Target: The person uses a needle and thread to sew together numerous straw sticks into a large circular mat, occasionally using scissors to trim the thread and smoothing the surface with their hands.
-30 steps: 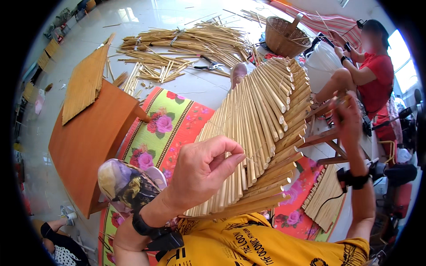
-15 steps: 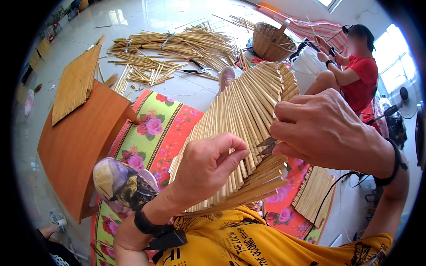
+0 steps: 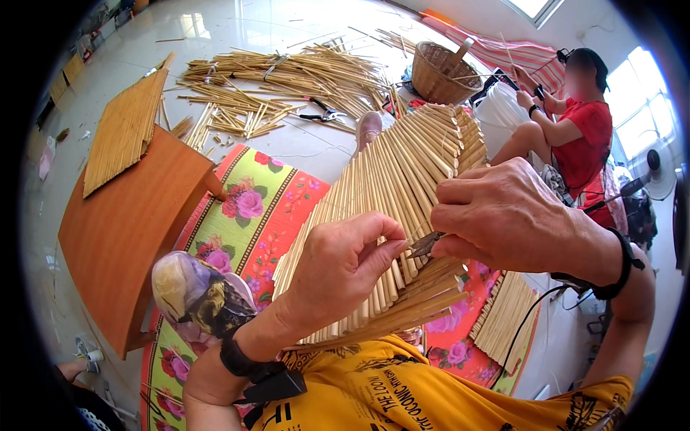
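A panel of straw-coloured reed stalks (image 3: 381,183), bound side by side in layers, rests across my lap and fans out toward the far side. Over its near right part, my right hand (image 3: 507,215) is closed around small dark scissors (image 3: 424,245); their handles are hidden in the fingers. The blades point left and look nearly together. My left hand (image 3: 341,269) is closed in a pinch just left of the blade tips. A thin pale thread seems to run between its fingertips and the blades, too fine to follow fully.
Loose stalks (image 3: 287,75), pliers-like cutters (image 3: 323,111) and a wicker basket (image 3: 442,72) lie beyond. A wooden stool (image 3: 136,230) stands left, with a stalk mat (image 3: 126,129) on it. A flowered mat (image 3: 248,205) spreads below. A person in red (image 3: 586,129) sits at far right.
The scissor blades were spread apart and are now nearly together. My right hand has shifted slightly left and down; my left hand has barely moved.
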Demonstrator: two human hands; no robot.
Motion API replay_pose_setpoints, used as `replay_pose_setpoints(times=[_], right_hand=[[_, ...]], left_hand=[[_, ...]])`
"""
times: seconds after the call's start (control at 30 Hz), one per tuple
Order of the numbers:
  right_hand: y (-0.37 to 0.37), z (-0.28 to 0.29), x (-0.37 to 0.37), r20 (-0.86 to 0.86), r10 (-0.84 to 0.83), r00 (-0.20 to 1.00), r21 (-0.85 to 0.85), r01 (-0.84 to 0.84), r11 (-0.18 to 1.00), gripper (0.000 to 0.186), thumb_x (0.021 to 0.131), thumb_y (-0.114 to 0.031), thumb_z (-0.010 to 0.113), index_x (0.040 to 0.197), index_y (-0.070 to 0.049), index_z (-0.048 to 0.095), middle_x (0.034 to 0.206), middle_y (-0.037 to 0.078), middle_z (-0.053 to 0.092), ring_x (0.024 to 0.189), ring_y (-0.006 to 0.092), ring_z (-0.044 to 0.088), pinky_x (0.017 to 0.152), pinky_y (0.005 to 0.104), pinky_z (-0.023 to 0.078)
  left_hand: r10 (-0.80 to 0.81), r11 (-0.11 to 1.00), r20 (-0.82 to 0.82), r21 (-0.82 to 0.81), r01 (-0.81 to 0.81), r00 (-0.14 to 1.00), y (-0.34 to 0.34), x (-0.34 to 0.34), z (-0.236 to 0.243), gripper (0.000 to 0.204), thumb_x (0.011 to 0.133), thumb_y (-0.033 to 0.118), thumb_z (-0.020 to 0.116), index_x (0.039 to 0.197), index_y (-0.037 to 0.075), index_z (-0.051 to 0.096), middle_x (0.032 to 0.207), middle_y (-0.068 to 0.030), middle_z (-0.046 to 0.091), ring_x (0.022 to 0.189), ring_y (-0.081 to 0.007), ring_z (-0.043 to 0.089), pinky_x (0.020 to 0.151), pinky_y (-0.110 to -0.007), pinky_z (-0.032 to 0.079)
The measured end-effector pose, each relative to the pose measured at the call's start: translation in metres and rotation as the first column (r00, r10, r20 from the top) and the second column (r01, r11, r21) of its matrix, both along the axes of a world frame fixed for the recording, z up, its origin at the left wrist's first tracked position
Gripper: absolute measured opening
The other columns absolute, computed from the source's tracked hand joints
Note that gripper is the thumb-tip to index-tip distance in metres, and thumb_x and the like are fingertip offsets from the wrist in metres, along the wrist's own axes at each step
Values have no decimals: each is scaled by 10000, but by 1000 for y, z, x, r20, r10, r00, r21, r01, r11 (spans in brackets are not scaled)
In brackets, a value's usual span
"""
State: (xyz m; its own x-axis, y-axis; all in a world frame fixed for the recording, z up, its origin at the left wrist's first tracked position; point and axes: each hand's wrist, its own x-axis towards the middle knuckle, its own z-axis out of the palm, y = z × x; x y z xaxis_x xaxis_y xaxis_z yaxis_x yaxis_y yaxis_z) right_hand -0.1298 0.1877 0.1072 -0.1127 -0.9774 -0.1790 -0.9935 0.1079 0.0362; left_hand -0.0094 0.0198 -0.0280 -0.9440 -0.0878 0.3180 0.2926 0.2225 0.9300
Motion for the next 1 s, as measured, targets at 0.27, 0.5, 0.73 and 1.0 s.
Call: replay_pose_setpoints(times=[0.27, 0.5, 0.73, 1.0], right_hand=[[-1, -1, -1, 31, -28, 999, 39, 27, 999, 281, 796, -285, 773, 771, -72, 592, 749, 62, 581, 717, 285, 661, 579, 433, 507], [4, -3, -9, 120, -161, 980, -279, 189, 942, 253, 836, -252, 758, 811, -45, 613, 740, 80, 573, 670, 286, 615, 578, 398, 458], [-38, 10, 16, 531, -173, 830, -413, 431, 803, 202, 926, -154, 683, 1067, -14, 648, 833, 31, 614, 757, 104, 561, 677, 268, 429], [-93, 11, 72, 637, -111, 763, -92, 218, 972, 380, 854, -84, 710, 1204, -2, 586, 1065, 125, 646, 927, 270, 631, 830, 349, 499]], left_hand=[[0, 1000, 17, 7, 0, 1000, 0, 0, -3, 93, 942, 86, 724, 947, 5, 678, 620, 87, 452, 554, 0, 344, 487, -211, 268], [145, 989, 102, -11, -145, 984, -10, 3, 6, 131, 919, 101, 727, 1030, 39, 695, 587, 16, 441, 511, -57, 391, 474, -270, 310], [-20, 762, 237, 632, -138, 971, -37, 32, 28, 265, 929, 143, 754, 1175, 53, 715, 640, 133, 410, 545, 19, 327, 498, -185, 241], [123, 550, 214, 798, -246, 969, -42, 99, 30, 156, 966, 188, 716, 1074, 78, 738, 641, 98, 506, 504, -4, 387, 447, -213, 273]])
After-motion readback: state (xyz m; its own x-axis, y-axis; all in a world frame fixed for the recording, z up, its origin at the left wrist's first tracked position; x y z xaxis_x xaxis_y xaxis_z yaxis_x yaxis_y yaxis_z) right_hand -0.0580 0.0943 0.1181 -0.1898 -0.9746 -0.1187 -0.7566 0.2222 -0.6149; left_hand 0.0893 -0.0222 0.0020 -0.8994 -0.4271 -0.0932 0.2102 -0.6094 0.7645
